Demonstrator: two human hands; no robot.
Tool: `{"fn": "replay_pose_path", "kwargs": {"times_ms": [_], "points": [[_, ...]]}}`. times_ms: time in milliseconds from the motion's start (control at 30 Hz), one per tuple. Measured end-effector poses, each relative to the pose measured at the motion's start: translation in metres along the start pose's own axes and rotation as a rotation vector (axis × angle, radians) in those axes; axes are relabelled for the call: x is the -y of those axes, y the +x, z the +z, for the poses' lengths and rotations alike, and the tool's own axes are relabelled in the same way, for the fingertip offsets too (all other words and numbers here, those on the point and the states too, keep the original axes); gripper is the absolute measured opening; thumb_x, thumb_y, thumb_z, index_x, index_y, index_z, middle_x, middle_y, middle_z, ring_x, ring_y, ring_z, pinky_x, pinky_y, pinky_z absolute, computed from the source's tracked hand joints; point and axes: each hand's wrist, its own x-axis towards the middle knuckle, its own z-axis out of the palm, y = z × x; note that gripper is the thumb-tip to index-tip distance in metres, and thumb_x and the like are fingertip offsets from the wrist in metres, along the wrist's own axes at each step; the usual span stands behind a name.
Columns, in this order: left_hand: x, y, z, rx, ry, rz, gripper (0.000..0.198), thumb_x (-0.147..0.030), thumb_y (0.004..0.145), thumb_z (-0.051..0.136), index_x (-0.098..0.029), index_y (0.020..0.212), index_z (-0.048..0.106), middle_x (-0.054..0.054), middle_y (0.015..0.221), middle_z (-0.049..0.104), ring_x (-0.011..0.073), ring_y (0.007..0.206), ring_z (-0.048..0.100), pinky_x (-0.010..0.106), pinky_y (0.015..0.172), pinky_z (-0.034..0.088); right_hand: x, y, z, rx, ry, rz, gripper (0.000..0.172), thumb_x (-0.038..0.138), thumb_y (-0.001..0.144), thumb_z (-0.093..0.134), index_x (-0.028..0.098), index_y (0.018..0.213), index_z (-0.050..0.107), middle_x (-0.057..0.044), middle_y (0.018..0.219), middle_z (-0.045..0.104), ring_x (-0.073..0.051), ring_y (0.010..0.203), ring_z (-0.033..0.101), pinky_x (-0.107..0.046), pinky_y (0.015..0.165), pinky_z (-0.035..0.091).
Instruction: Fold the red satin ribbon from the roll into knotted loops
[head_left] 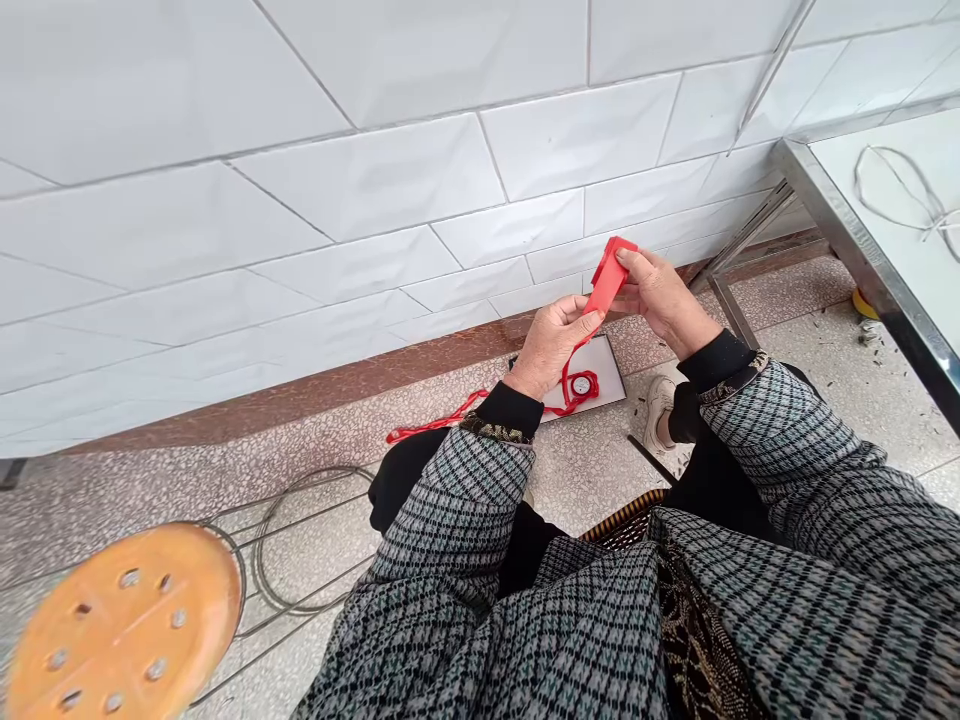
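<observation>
Both my hands are raised in front of the tiled wall, with a flat red ribbon [604, 288] stretched between them. My left hand [549, 348] is closed on its lower end, thumb on top. The upper end, folded into several layers, is pinched by my right hand [664, 302], the thumb pressing on its face. From my left hand a narrow red length hangs down to a shallow white tray [609, 378] on the floor. In the tray the red strand loops around a small round white piece [580, 385]. More red strand [427, 429] trails out to the left.
To the right stands a metal-framed table [847, 215] with a white wire loop [904, 225] on it. An orange round stool seat [120, 630] with holes and thin metal rods [300, 600] lies at lower left. White tiled wall [420, 170] closes off the front.
</observation>
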Motion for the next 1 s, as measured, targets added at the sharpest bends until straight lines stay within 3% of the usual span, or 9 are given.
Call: {"fn": "replay_pose_path", "kwargs": {"times_ms": [200, 333, 433, 500, 567, 867, 1000], "points": [[0.004, 0.001, -0.004, -0.006, 0.114, 0.059, 0.033, -0.049, 0.081, 0.084, -0.017, 0.083, 0.078, 0.0, 0.077, 0.069, 0.0121, 0.072, 0.055, 0.028, 0.074, 0.046, 0.002, 0.001, -0.001, 0.092, 0.1, 0.087, 0.056, 0.08, 0.095, 0.06, 0.027, 0.108, 0.061, -0.007, 0.091, 0.075, -0.025, 0.088, 0.078, -0.041, 0.079, 0.069], [0.01, 0.003, -0.006, -0.031, 0.127, 0.046, 0.031, -0.047, 0.085, 0.081, -0.016, 0.088, 0.079, 0.0, 0.076, 0.07, 0.0114, 0.07, 0.056, 0.027, 0.072, 0.046, 0.005, -0.004, 0.002, 0.133, 0.181, 0.165, 0.051, 0.077, 0.095, 0.061, 0.028, 0.106, 0.061, -0.004, 0.084, 0.074, -0.022, 0.077, 0.076, -0.037, 0.073, 0.068], [0.013, 0.005, -0.008, -0.113, 0.126, 0.042, 0.036, -0.036, 0.084, 0.084, -0.017, 0.114, 0.076, 0.0, 0.078, 0.073, 0.0116, 0.067, 0.06, 0.026, 0.067, 0.047, 0.008, -0.006, 0.002, 0.157, 0.18, 0.228, 0.046, 0.073, 0.098, 0.063, 0.027, 0.105, 0.063, -0.003, 0.081, 0.075, -0.02, 0.07, 0.074, -0.033, 0.066, 0.066], [0.012, 0.007, -0.011, -0.118, 0.135, 0.036, 0.059, -0.029, 0.084, 0.086, -0.02, 0.139, 0.069, -0.001, 0.078, 0.074, 0.0126, 0.066, 0.061, 0.027, 0.066, 0.049, 0.009, -0.007, 0.002, 0.192, 0.182, 0.258, 0.043, 0.069, 0.1, 0.062, 0.026, 0.105, 0.065, -0.004, 0.083, 0.076, -0.019, 0.068, 0.074, -0.031, 0.063, 0.066], [0.011, 0.008, -0.014, -0.084, 0.13, 0.044, 0.075, -0.024, 0.083, 0.088, -0.022, 0.153, 0.062, -0.002, 0.078, 0.073, 0.0138, 0.066, 0.063, 0.029, 0.067, 0.052, 0.011, -0.009, 0.001, 0.235, 0.179, 0.265, 0.04, 0.066, 0.102, 0.062, 0.026, 0.106, 0.066, -0.004, 0.085, 0.078, -0.02, 0.069, 0.074, -0.031, 0.062, 0.066], [0.008, 0.01, -0.027, 0.155, 0.091, 0.088, 0.09, -0.017, 0.074, 0.097, -0.03, 0.156, 0.063, 0.002, 0.092, 0.077, 0.0202, 0.079, 0.073, 0.03, 0.066, 0.057, 0.01, -0.017, -0.004, 0.411, 0.092, 0.241, 0.049, 0.074, 0.098, 0.067, 0.026, 0.107, 0.066, -0.006, 0.092, 0.08, -0.023, 0.079, 0.076, -0.035, 0.064, 0.068], [0.009, 0.009, -0.029, 0.15, 0.045, 0.06, 0.085, -0.028, 0.073, 0.101, -0.028, 0.151, 0.065, 0.0, 0.082, 0.073, 0.0181, 0.07, 0.07, 0.029, 0.062, 0.054, 0.009, -0.017, -0.007, 0.45, 0.054, 0.215, 0.061, 0.084, 0.093, 0.066, 0.026, 0.111, 0.067, -0.008, 0.099, 0.081, -0.025, 0.086, 0.079, -0.038, 0.068, 0.071]]}}
